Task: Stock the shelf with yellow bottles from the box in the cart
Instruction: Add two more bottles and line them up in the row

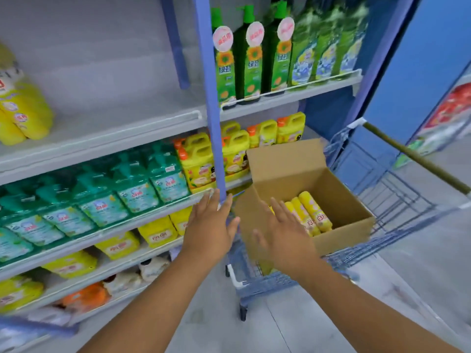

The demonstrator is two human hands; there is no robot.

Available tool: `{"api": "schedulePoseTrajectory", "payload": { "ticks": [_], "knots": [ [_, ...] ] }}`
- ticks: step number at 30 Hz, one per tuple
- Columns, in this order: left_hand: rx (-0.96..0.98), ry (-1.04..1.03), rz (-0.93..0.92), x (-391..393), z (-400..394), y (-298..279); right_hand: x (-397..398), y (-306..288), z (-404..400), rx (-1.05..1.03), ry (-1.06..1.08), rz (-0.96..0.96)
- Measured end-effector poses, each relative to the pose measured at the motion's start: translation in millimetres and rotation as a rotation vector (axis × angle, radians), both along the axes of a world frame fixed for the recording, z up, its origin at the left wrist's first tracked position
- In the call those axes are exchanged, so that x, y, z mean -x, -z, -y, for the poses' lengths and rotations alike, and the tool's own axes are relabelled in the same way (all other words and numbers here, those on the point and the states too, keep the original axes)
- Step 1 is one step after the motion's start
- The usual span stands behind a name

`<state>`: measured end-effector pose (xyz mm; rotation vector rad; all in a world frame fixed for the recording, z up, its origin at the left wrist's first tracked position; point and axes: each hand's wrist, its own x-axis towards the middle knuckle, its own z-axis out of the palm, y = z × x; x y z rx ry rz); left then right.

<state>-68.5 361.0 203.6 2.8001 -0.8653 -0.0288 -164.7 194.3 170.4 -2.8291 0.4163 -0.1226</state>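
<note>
- The person's left hand (211, 230) and right hand (285, 238) both reach forward with fingers (279, 208) straight and slightly spread, holding nothing; the palms face down and forward.
- Just beyond the right fingers sits the open brown cardboard box (339, 189), its flaps folded up and out so the inside is easy to reach from above.
- Inside it, the yellow cylindrical plastic bottles (312, 212) lie on their sides, packed side by side against the near wall; the right fingers hover over their near ends, apparently not touching them.
- The box rests in the basket of the blue wire shopping cart (397, 200), which stands close beside the shelving, probably so each bottle travels only a short way.
- The left fingers are in line with the blue upright post (216, 149) of the grey metal shelf (122, 128); whether they touch it cannot be told.
- Up and well to the left of the left fingers, a few yellow bottles already on the shelf (23, 110) stand at the far left end, with bare board beside them; that looks like the spot to fill.
- Judged from this, the step in hand is reaching into the box for more bottles, and much stocking remains.
- The shelf rows nearer the left fingers carry green pouches (132, 189) and yellow handled jugs (201, 159).
</note>
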Motion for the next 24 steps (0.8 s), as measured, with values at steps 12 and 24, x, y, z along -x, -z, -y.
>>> {"api": "schedulePoseTrajectory", "payload": {
  "ticks": [12, 24],
  "knots": [
    [-0.08, 0.058, -0.064, 82, 204, 45, 78, 21, 217, -0.064, 0.113, -0.054],
    [-0.111, 0.05, -0.136, 20, 295, 102, 25, 61, 283, 0.025, 0.057, -0.256]
  ]
}}
